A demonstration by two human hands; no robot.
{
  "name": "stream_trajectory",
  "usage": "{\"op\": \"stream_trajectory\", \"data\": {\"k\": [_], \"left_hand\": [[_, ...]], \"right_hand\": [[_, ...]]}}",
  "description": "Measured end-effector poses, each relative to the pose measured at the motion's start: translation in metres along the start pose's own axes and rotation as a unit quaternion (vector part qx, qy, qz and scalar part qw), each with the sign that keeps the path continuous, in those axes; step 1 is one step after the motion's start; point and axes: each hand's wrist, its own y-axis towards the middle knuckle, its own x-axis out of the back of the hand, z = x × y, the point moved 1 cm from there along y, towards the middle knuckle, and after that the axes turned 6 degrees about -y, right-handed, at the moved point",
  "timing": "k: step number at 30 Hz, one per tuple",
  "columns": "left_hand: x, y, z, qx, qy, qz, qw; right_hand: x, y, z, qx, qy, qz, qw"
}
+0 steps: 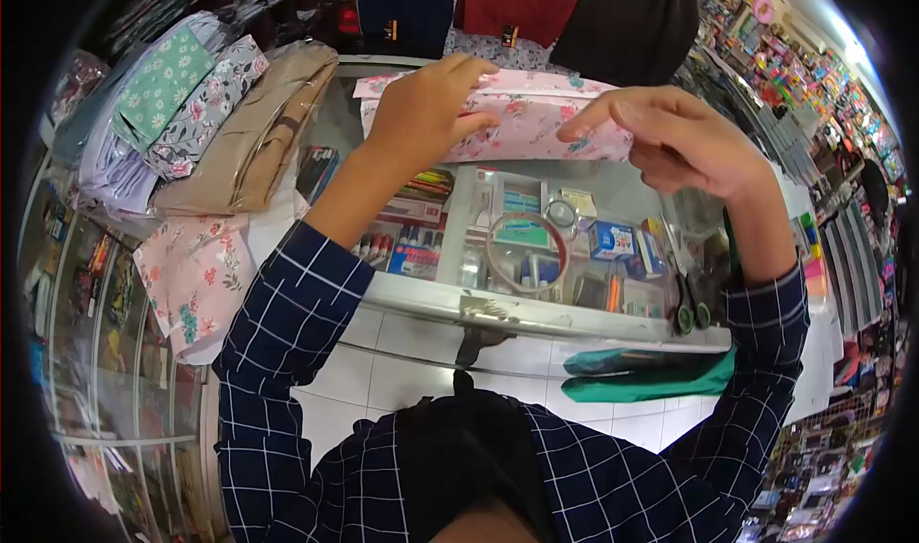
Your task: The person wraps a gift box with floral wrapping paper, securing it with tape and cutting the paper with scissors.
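A long flat parcel in pink floral paper (522,131) lies across the glass counter in front of me. Over its left part is my left hand (431,102), thumb stretched along the paper and fingers reaching to the far edge, with a gap between them. At the right end, my right hand (684,141) has its index finger pointing at the paper and its thumb apart, while the other fingers bend loosely. A large roll of tape (491,253) rests on the glass nearer to me. Scissors (683,299) with dark green handles lie to its right.
Bagged folded clothes (244,131) are piled on the left, above more pink floral paper (201,275). Dark and red folded garments (522,7) border the counter's far side. Green cloth (651,375) shows below the metal front edge (536,318). Boxed goods sit under the glass.
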Motion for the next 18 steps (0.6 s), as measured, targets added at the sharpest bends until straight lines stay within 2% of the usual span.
{"op": "stream_trajectory", "data": {"k": [5, 7, 8, 11, 12, 15, 18], "left_hand": [[0.002, -0.006, -0.007, 0.08, -0.039, -0.062, 0.994], [0.002, -0.004, -0.012, 0.092, -0.04, -0.084, 0.991], [0.003, -0.004, -0.012, 0.094, -0.037, -0.088, 0.991], [0.006, -0.006, -0.008, 0.097, -0.031, -0.098, 0.99], [0.007, -0.007, -0.009, 0.083, -0.011, -0.086, 0.993], [0.0, -0.005, -0.005, 0.049, -0.062, -0.125, 0.989], [0.003, -0.011, 0.007, 0.012, -0.103, -0.122, 0.987]], "right_hand": [[0.037, 0.055, -0.014, -0.021, 0.095, 0.168, 0.981], [0.046, 0.073, -0.02, -0.022, 0.122, 0.219, 0.968], [0.049, 0.081, -0.022, -0.028, 0.136, 0.215, 0.967], [0.062, 0.108, -0.028, -0.009, 0.193, 0.307, 0.932], [0.064, 0.111, -0.03, -0.013, 0.209, 0.32, 0.924], [0.072, 0.117, -0.023, -0.032, 0.249, 0.344, 0.905], [0.06, 0.119, -0.015, -0.06, 0.317, 0.367, 0.873]]}}
